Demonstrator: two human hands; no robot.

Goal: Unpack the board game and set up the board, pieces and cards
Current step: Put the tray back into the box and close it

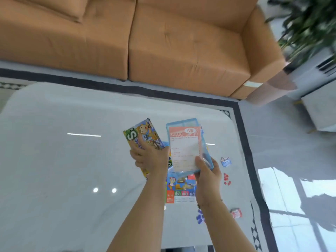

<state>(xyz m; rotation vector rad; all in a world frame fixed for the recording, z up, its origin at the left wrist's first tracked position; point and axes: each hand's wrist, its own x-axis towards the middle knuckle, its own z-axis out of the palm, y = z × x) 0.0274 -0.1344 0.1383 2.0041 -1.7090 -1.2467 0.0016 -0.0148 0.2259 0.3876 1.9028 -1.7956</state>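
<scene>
My left hand grips the colourful game box lid, holding it tilted above the white table. In my right hand is a light blue plastic tray with an orange-and-white instruction sheet lying on top, my thumb pressing the sheet. Below both hands a colourful printed sheet or box part lies flat on the table, partly hidden by my arms. Small red pieces and blue pieces lie near my right wrist. A blue card pack and a red card pack rest at the right.
An orange sofa stands behind the table. The table's right edge runs close to the loose pieces, with a dark-bordered rug beyond it. A potted plant and a white cabinet stand at the far right.
</scene>
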